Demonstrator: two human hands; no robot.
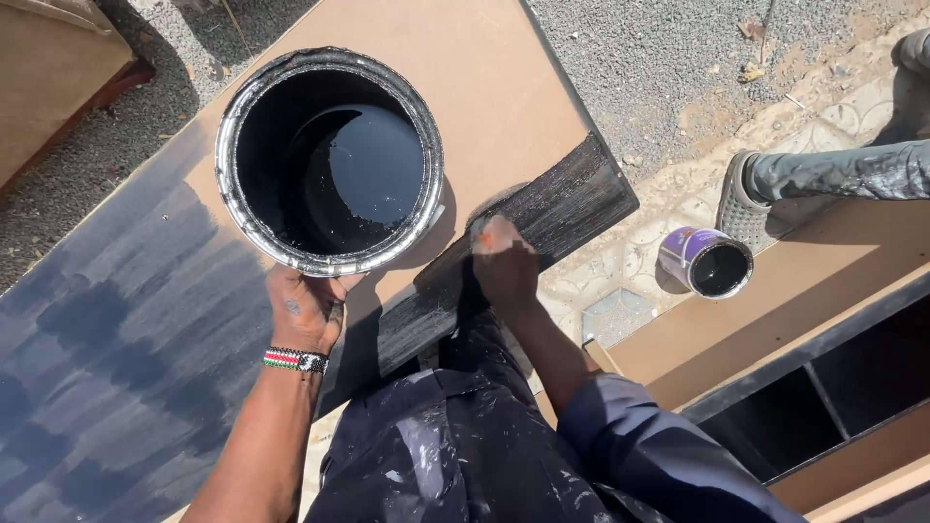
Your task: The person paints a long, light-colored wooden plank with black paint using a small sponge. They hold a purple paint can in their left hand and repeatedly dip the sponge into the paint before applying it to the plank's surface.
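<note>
A: Holding what in your left hand [308, 308]?

B: Your fingers grip the rim of the open paint can [329, 160], black paint inside, above the brown board [465, 77].

A: And your right hand [504, 263]?

B: It's closed around a brush [484, 235], pressed on the board's black-painted strip [542, 218]. A small purple tin [706, 261] sits apart on the ground.
</note>
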